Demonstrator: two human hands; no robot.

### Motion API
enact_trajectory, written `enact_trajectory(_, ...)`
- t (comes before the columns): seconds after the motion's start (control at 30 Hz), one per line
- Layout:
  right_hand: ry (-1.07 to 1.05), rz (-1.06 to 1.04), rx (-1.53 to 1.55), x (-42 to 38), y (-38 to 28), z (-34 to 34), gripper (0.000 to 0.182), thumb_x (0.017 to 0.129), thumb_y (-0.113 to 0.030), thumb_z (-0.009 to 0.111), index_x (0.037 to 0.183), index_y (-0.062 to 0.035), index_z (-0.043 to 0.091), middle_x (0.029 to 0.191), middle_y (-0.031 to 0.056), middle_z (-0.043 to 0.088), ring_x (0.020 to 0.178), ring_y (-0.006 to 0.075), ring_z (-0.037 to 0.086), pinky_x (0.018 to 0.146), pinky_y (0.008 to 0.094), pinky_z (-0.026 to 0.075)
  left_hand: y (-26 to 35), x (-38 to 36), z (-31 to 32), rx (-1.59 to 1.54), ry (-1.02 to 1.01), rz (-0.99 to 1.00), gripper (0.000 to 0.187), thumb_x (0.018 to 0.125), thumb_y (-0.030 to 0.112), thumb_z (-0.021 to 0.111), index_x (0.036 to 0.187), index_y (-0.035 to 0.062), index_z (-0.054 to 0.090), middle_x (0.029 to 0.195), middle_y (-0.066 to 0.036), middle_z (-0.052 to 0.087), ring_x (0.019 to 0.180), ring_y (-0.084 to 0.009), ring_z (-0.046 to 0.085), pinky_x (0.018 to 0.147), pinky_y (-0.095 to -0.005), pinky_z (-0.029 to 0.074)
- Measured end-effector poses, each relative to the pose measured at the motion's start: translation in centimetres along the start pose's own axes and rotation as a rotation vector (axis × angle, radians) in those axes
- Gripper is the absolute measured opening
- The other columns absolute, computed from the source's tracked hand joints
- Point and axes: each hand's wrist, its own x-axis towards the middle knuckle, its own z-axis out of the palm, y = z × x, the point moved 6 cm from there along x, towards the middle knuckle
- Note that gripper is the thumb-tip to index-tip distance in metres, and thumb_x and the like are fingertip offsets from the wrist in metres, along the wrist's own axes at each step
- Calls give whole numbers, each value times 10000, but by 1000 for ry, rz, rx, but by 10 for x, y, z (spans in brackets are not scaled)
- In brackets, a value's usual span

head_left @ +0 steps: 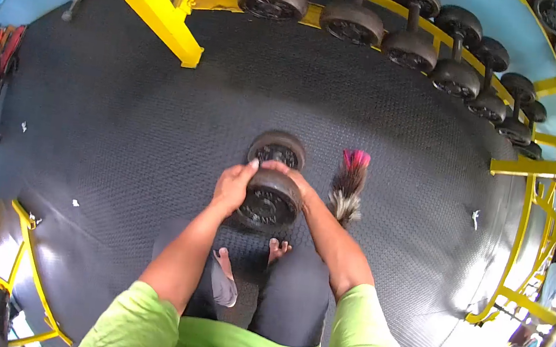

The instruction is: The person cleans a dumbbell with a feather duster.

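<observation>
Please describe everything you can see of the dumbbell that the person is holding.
The dumbbell is dark, dull metal with two round plates on a short handle. The near plate bears raised lettering, too small to read. It is held above the black rubber floor, one end pointing away. The left hand and right hand grip it from both sides.

Daylit, fairly bright overall. Strongest light from lower R and lower L edges, both blown out to white w/ glare. Rubber floor (158, 131) picks up soft sheen toward R side. Shadows weak, diffuse; darkest patch under dumbbell (269, 197). Heavy fisheye: yellow rack (447, 38) bends w/ curve, black vignette in corners. Centre sharp; edges soft, slight colour fringing at rim.
</observation>
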Motion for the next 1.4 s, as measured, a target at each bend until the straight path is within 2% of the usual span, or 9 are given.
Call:
enact_trajectory(0.3, 217, 94, -105, -133, 96, 78, 350, 812, -71, 731, 1089, -108, 519, 910, 28, 591, 805, 148, 602, 676, 279, 484, 84, -193, -58, 39, -44, -284, 516, 924, 478, 605, 971, -29, 690, 908, -195, 700, 876, -259, 656, 823, -373, 479)
enact_trajectory(0.33, 407, 215, -358, -168, 75, 117, 308, 819, -116, 749, 1062, -94, 561, 921, 21, 622, 818, 136, 620, 692, 282, 507, 102, -218, -66, 26, -70, -267, 473, 923, 448, 620, 988, -15, 695, 913, -187, 702, 880, -253, 661, 828, -366, 485)
enact_trajectory(0.43, 328, 229, 145, -237, 47, 222, 244, 847, -191, 759, 1015, -68, 631, 935, 19, 669, 832, 131, 653, 737, 294, 548, 191, -284, -93, 213, -131, -130, 330, 938, 326, 634, 915, -1, 672, 728, -55, 619, 699, -122, 543, 649, -330, 450)
enact_trajectory(0.53, 340, 209, 587, -297, 6, 333, 305, 910, -219, 702, 1147, -50, 609, 1032, 72, 694, 871, 180, 688, 775, 321, 575, 299, -343, -119, 325, -219, -81, 402, 884, 401, 683, 974, 10, 696, 800, -136, 696, 762, -191, 661, 708, -355, 508)
enact_trajectory(0.8, 90, 302, 36, -335, -98, 461, 249, 898, -207, 682, 1088, -70, 601, 935, 33, 670, 790, 128, 660, 679, 284, 546, 452, -448, -171, 424, -126, 174, 437, 820, 421, 727, 915, -4, 696, 805, -174, 700, 731, -296, 699, 696, -389, 543)
enact_trajectory(0.93, 37, 158, -235, -289, -185, 520, 224, 775, 18, 625, 983, -30, 558, 793, 95, 660, 734, 193, 659, 678, 312, 555, 504, -446, -201, 393, -31, 463, 456, 699, 413, 796, 874, 7, 685, 827, -163, 674, 755, -320, 679, 699, -405, 538)
enact_trajectory(1.03, 95, 135, 75, -255, -242, 568, 264, 729, 138, 561, 954, 5, 523, 736, 164, 636, 654, 273, 662, 629, 433, 595, 549, -427, -229, 479, 44, 821, 471, 619, 433, 822, 837, 40, 680, 799, -111, 661, 727, -271, 641, 736, -393, 500)
enact_trajectory(1.27, 327, 3, 24, -172, -352, 644, 195, 847, -42, 667, 730, -61, 512, 636, 72, 516, 542, 225, 552, 557, 411, 512, 628, -353, -304, 476, 47, 1084, 422, 679, 419, 797, 919, 86, 697, 908, -66, 678, 850, -250, 637, 814, -389, 465)
enact_trajectory(1.4, 298, -83, 115, -146, -409, 652, 167, 818, 35, 632, 743, -38, 502, 594, 78, 468, 501, 235, 539, 508, 411, 515, 662, -291, -361, 180, 92, 898, 367, 728, 289, 762, 994, 50, 675, 966, -118, 673, 914, -314, 643, 865, -417, 486)
